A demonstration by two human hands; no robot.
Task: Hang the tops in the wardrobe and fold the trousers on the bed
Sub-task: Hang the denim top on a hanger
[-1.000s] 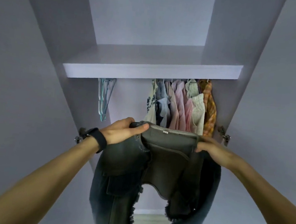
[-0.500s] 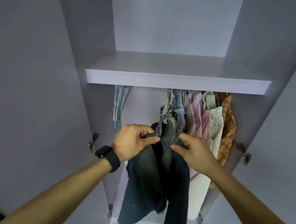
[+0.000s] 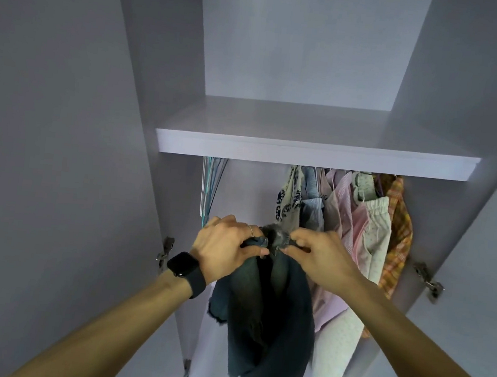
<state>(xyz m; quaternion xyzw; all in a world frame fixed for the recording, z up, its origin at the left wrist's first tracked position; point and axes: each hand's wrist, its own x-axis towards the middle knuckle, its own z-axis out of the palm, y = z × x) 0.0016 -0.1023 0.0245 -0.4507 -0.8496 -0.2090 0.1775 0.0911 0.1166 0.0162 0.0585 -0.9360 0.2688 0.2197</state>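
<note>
At the far left of the wardrobe (image 3: 301, 55), under the shelf (image 3: 314, 158), a bunch of empty hangers (image 3: 208, 190) hangs close to the side wall. Just right of them and lower is your left hand (image 3: 225, 250), the one with the watch (image 3: 184, 266). Its grip is narrow: the fingers curl round the gathered top edge of the dark denim garment (image 3: 270, 319) and the thumb presses from below. The garment is in front of the open wardrobe, not yet on the rail. It falls straight down from both grips, so its long axis is vertical and almost all of its cloth lies below your hands. Only the frayed top shows between them. I cannot tell if a hanger is already inside it. Your right hand (image 3: 325, 259) pinches the same top edge from the other side, also with a narrow grip, and the two hands are very near each other. Behind it and further right, the hung tops (image 3: 348, 223) crowd together. The free place, I judge, is above and behind your hands, between the hangers and the tops. The left hand is nearer to the hangers.
</note>
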